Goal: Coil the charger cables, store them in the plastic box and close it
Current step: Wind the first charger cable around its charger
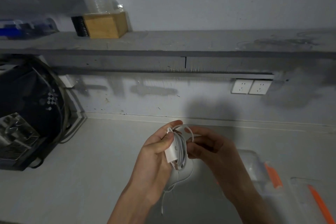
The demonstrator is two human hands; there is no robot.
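Observation:
My left hand [156, 152] grips a white charger [174, 151] with its white cable wound in loops around the block. My right hand [211, 149] pinches the cable's last turn at the top of the coil. Both hands are held above the white table. Below them another white cable [179, 178] lies loose on the table, with a thin end trailing toward me. A clear plastic box [254, 165] with orange latches [273, 175] sits to the right, partly hidden behind my right forearm; its clear lid [309, 198] lies beside it.
A dark bag [31, 96] and a black grilled device [16, 143] stand at the table's left. Two wall sockets [251, 86] sit under a grey shelf [163, 42]. On the shelf rest a wooden box [105, 24] and clear cups.

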